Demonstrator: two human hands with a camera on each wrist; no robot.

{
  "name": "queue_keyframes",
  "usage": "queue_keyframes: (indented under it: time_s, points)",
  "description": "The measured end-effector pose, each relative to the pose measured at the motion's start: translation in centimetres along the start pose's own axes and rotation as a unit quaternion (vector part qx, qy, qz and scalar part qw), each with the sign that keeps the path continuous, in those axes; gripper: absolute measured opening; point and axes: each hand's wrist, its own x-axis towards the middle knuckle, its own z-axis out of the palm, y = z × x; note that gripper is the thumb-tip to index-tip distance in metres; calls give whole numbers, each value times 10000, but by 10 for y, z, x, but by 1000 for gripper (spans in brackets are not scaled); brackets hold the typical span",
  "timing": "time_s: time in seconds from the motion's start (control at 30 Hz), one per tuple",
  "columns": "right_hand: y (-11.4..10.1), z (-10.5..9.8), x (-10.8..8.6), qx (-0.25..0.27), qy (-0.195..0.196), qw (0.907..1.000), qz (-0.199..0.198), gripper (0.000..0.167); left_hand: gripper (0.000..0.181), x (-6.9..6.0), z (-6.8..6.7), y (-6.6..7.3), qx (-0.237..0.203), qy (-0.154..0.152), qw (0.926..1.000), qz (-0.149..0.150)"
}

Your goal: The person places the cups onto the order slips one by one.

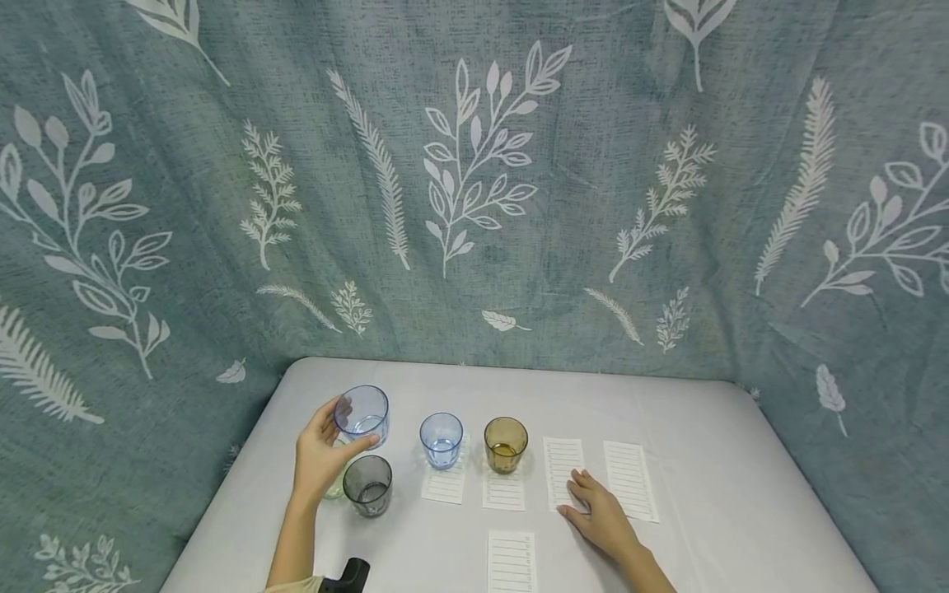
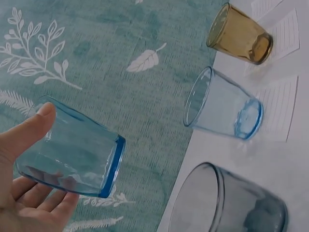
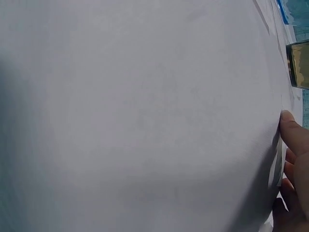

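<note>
Tumbler [image 1: 363, 422], round blue glass, likely fragile, suits left hand's [image 1: 323, 458] side grip near white table's [image 1: 712, 461] far-left corner; right hand [image 1: 602, 515] relaxed.

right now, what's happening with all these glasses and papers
A person's left hand grips a blue glass, held up off the table, while the right hand touches a lined paper slip. A second blue glass and an amber glass stand upright, each at a slip of its own. A gray glass stands nearer the person, beside a partly hidden green glass.
</note>
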Motion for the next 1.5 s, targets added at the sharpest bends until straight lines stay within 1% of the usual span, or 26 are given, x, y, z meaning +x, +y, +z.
queue_keyframes:
  time_s: [0.27,0.37,0.6,0.77,0.87,1.03,1.1,1.13,1.17,1.37,1.43,1.5]
  points:
    - [0,-1,1,39,-104,9999,31,51,82,6,17,4,-118,-305,9995,48]
    - [0,-1,1,15,-147,9999,68,50,81,8,23,6,-173,-426,9989,106]
    - [-1,-2,2,27,-72,10000,36,49,77,14,40,10,-216,-638,9971,347]
    - [-2,-4,3,-15,-132,9999,98,48,78,18,54,13,-228,-840,9954,409]
    - [-3,-5,4,-46,-179,9997,135,48,77,19,61,19,-215,-958,9944,383]
    - [-4,-6,4,-51,-251,9996,146,48,76,14,68,42,-332,-1149,9923,331]
    - [-4,-6,4,-33,-263,9996,130,49,75,12,71,48,-373,-1211,9913,365]
    - [-4,-5,5,-29,-260,9996,119,49,74,12,73,48,-379,-1238,9908,383]
    - [-5,-5,5,-18,-259,9996,106,49,74,12,76,45,-416,-1253,9905,391]
    - [-3,-4,5,-1,-256,9996,153,49,75,21,99,16,-486,-1286,9897,402]
    - [-3,-4,5,-3,-250,9995,183,49,76,24,107,13,-531,-1328,9890,383]
    - [-2,-4,4,-9,-235,9995,196,49,76,25,116,13,-576,-1377,9880,392]
